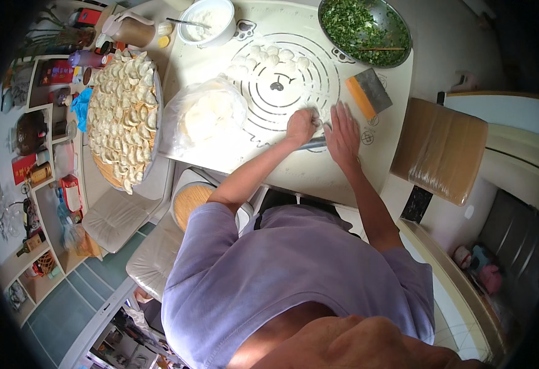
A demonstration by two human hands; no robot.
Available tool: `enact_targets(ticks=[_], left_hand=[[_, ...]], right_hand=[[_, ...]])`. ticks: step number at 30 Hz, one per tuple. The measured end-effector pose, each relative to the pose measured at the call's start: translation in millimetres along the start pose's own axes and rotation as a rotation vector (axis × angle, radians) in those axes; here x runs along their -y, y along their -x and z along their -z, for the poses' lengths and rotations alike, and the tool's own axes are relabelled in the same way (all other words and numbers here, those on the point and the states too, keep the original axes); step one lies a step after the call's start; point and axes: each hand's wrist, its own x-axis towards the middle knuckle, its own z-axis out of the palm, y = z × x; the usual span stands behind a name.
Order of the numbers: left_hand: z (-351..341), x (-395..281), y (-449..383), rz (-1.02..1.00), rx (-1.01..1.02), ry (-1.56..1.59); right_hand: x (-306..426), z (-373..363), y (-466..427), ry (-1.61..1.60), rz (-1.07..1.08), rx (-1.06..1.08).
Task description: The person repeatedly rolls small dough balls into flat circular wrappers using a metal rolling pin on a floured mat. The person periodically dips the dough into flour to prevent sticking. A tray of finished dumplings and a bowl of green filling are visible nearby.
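Over the near part of a printed pastry mat (269, 161), my left hand (302, 127) is curled with its fingertips bunched. A small pale bit shows at those fingertips, too hidden to name for sure. Beside it my right hand (343, 136) lies flat, fingers stretched away from me. A grey rolling pin (313, 144) runs between the wrists, one end passing by or under the right palm. Several floured dough pieces (273, 60) sit at the mat's far middle. Dough in a clear plastic bag (209, 113) rests to the left. Right of my hands is a dough scraper (368, 93) with an orange grip.
At the far left stands a white bowl of flour (207, 23) with a spoon. A metal bowl (396, 27) of chopped green filling is far right. A round tray (156, 138) loaded with dumplings sits left, beyond the table edge. A brown-topped seat (440, 150) is at the right.
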Motion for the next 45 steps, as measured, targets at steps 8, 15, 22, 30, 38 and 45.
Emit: enact_targets(ticks=[8, 15, 22, 30, 38, 45], left_hand=[[2.1, -5.6, -12.3, 0.069, -0.012, -0.062], [-3.3, 10.2, -9.1, 0.089, 0.048, 0.027], [5.8, 24.2, -3.7, -0.048, -0.034, 0.032], [8.9, 6.4, -9.4, -0.087, 0.01, -0.177], [16.4, 19.1, 5.3, -0.056, -0.015, -0.01], [16.6, 30.1, -4.8, -0.161, -0.081, -0.134]], right_hand=[[-5.5, -20.5, -56.5, -0.018, -0.019, 0.03], [-2.8, -26.0, -51.9, 0.05, -0.052, 0.026], [1.3, -24.3, -21.9, -0.001, -0.002, 0.111], [-1.3, -34.2, -85.5, -0.059, -0.024, -0.038], [8.8, -18.0, -43.7, 0.063, 0.031, 0.069], [11.5, -26.0, -48.5, 0.026, 0.036, 0.065]])
